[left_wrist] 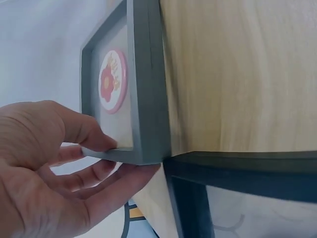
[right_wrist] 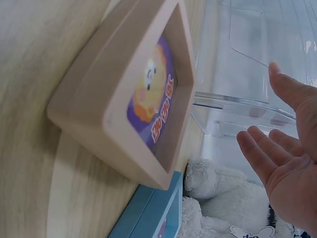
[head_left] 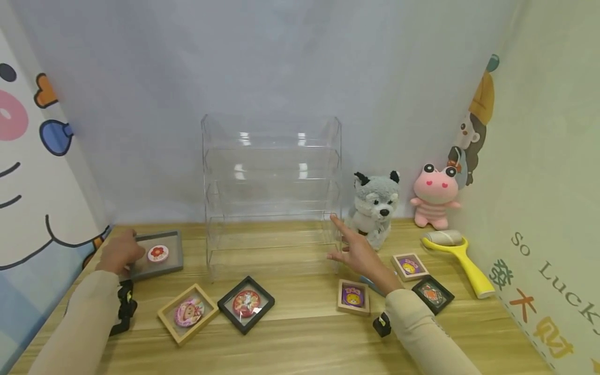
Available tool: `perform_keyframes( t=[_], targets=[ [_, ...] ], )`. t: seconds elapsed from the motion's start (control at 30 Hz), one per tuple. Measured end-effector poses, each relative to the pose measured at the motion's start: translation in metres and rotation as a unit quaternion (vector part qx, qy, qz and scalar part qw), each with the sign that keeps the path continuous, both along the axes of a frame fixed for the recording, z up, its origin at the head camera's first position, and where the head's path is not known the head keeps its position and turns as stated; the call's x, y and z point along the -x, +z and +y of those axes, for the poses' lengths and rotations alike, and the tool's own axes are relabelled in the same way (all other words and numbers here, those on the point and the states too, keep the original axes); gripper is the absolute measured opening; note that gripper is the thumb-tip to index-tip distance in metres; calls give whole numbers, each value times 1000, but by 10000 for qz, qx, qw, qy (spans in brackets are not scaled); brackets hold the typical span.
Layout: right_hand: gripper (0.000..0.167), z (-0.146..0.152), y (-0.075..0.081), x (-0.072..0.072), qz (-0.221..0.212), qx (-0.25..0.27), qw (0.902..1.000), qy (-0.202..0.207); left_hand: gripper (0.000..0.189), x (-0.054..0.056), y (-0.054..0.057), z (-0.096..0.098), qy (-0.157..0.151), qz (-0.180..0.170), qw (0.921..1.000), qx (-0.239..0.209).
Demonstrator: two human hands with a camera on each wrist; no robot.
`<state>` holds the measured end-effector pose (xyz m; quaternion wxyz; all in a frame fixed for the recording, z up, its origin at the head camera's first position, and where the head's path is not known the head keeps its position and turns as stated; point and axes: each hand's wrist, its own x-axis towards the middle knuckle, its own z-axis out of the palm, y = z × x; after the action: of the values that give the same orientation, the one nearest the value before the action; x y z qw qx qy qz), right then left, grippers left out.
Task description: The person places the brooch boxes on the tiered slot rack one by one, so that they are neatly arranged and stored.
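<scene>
My left hand grips the left end of a grey square-edged display frame at the left of the table. Thumb on the inner edge, other fingers underneath, as the left wrist view shows. Inside the frame sits a round white badge with a red flower and pink rim. My right hand holds nothing, fingers extended beside the right side of a clear tiered acrylic rack. Below that hand lies a small light-wood frame with a purple bear picture. A blue frame is partly hidden by the right arm.
A yellow-rimmed frame and a black frame lie in front of the rack. At right are another bear frame, a black frame, a yellow-handled lint roller, a husky plush and a pink frog plush.
</scene>
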<state>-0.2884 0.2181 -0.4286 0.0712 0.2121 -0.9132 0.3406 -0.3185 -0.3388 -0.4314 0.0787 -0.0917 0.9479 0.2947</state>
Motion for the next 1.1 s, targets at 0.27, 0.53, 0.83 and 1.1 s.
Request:
perform_keyframes(
  t=[0.27, 0.53, 0.83, 1.1],
  targets=[
    [94, 0, -2, 0, 105, -53, 9999, -39, 72, 1, 14, -6, 55, 909, 9947, -487],
    [95, 0, -4, 1, 215, -26, 9997, 78, 74, -3, 37, -12, -177, 1532, 9858, -669],
    [94, 2, -4, 3, 240, 47, 9997, 49, 78, -10, 67, -13, -755, 1677, 9744, -1292],
    [94, 0, -5, 2, 164, -13, 9999, 35, 76, -27, 90, -7, -1124, 2167, 9645, -1010]
  ],
)
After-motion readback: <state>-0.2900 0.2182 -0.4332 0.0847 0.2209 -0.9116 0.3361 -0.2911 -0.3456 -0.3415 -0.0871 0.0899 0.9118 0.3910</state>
